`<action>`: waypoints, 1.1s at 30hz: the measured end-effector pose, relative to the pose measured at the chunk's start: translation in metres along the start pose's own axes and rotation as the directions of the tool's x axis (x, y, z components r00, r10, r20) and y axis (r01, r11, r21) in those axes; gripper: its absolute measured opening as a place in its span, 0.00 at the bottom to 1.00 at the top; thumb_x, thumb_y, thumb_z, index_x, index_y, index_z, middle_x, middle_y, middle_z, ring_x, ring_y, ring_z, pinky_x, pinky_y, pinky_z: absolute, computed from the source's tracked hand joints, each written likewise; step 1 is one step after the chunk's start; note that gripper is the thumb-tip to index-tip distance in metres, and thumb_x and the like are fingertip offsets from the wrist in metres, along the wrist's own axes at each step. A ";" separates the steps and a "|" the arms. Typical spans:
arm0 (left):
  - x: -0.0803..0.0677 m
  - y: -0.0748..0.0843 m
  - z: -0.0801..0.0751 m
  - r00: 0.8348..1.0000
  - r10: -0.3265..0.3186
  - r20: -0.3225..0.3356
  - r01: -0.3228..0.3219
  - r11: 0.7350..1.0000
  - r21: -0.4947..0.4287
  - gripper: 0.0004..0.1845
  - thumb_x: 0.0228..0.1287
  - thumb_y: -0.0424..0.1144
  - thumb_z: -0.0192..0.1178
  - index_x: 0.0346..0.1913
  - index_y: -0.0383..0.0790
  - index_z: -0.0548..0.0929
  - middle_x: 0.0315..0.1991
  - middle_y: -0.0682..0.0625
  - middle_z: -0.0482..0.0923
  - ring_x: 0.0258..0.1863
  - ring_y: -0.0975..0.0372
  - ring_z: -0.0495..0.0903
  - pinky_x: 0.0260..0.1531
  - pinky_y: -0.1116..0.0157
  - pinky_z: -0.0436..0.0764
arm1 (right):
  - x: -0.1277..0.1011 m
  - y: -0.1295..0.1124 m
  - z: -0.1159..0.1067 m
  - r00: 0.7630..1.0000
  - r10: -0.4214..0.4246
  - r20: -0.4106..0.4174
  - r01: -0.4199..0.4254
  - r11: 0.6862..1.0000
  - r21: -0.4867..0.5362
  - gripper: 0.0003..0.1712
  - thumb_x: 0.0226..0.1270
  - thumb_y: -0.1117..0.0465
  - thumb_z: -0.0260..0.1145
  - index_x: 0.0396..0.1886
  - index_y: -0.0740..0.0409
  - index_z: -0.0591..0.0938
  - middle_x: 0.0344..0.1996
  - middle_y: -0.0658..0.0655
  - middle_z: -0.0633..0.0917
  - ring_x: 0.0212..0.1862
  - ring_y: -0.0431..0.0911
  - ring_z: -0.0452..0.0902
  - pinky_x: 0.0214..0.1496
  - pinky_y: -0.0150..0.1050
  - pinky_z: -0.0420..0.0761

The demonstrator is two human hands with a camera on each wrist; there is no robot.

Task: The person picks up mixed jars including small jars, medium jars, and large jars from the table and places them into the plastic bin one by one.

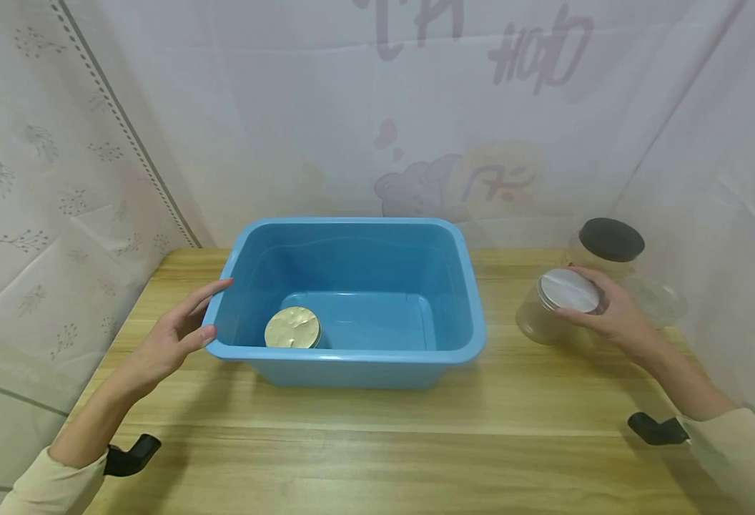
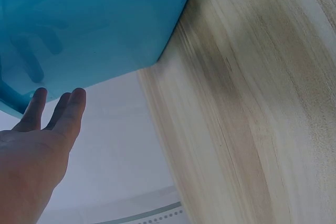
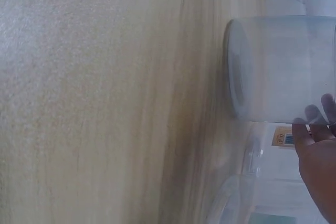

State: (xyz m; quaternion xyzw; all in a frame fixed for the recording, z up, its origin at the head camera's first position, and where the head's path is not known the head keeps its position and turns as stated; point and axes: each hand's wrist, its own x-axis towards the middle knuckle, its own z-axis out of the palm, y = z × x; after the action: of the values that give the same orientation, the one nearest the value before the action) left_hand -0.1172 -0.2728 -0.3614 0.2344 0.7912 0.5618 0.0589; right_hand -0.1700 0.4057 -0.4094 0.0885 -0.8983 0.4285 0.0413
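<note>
As I watched remotely, the right hand (image 1: 615, 312) gripped a clear, silver-lidded cylindrical jar (image 1: 561, 295) near its top, right of the blue plastic tub (image 1: 352, 370); the left hand (image 1: 170, 336), fingers extended, touched the tub's rim. A slack grip, I judged, could drop the jar.

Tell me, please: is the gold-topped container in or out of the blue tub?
In: the head view shows the container inside the tub, partly behind the near rim.
</note>
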 end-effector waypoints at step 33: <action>-0.001 0.000 0.001 1.000 0.001 -0.001 -0.001 1.000 0.001 0.34 0.76 0.25 0.48 0.81 0.48 0.57 0.77 0.33 0.52 0.66 0.65 0.69 0.52 0.67 0.76 | 0.018 -0.030 -0.015 1.000 -0.023 0.020 0.024 0.999 -0.045 0.48 0.59 0.66 0.78 0.77 0.58 0.65 0.71 0.62 0.67 0.55 0.45 0.66 0.46 0.26 0.67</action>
State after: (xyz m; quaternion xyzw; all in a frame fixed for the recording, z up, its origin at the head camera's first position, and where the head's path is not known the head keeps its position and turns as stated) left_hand -0.1163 -0.2719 -0.3621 0.2345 0.7915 0.5614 0.0583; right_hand -0.1819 0.3970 -0.3746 0.1022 -0.9070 0.4066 0.0397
